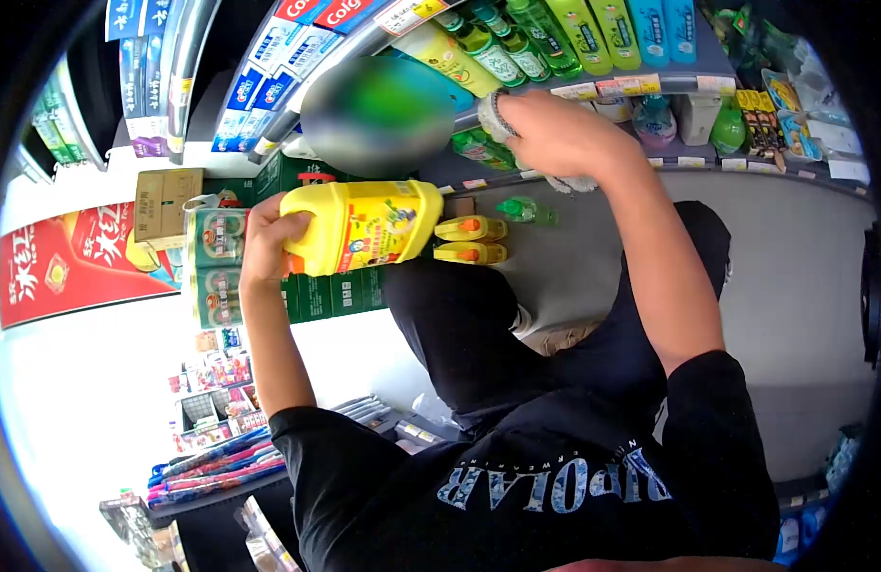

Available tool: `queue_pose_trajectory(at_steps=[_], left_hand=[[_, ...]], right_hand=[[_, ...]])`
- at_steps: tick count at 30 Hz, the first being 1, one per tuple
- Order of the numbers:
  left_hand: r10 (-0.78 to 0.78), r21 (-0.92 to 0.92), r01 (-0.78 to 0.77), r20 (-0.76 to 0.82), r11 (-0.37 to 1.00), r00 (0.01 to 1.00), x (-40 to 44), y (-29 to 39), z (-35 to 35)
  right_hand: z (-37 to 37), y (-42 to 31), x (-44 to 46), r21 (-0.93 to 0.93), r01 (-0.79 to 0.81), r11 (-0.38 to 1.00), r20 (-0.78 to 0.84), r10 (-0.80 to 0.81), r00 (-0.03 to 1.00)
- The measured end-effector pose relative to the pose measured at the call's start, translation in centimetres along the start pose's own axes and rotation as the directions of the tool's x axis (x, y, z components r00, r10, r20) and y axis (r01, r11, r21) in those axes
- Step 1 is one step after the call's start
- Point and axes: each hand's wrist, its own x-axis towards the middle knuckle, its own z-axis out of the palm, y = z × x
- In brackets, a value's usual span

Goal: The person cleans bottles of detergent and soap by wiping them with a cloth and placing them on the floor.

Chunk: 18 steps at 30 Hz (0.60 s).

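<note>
My left hand point(276, 238) is wrapped round the handle of a large yellow jug point(369, 229) with a printed label, held up off the floor and tipped on its side in view. A grey-white cloth point(497, 119) is gripped in my right hand point(555, 133), at the front edge of a shelf point(631, 88) of bottles. Below the shelf, two smaller yellow bottles point(471, 252) and a green bottle point(529, 211) are on the grey floor, between the jug and my knees.
Shampoo and wash bottles point(593, 38) line the upper shelf. Toothpaste boxes point(269, 71) hang at the upper left. Green cartons point(335, 294) and a brown box point(164, 205) are stacked behind my left hand. A blurred patch hides part of the shelf near the jug.
</note>
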Motion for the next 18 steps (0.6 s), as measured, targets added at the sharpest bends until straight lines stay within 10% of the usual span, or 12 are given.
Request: queue_pose_trajectory(at_steps=[7,14,18], left_hand=[[-0.148,-0.01,0.154,-0.342,0.988,0.928,-2.0,-3.0,-4.1],[-0.518,-0.641,0.351,-0.085,0.682,0.851,-4.5,-15.8,-3.4],[-0.685,-0.712,0.433,-0.094,0.553,0.722,-5.0,-24.6,1.3]], right_hand=[[-0.7,0.5,-0.5,0.061,-0.011,0.998,0.011,0.011,1.0],[-0.2,0.0,-0.7,0.033,-0.015,0.999,0.023,0.014,1.0],[-0.3,0.6,-0.4,0.032,-0.003,0.999,-0.027,0.004,1.0]])
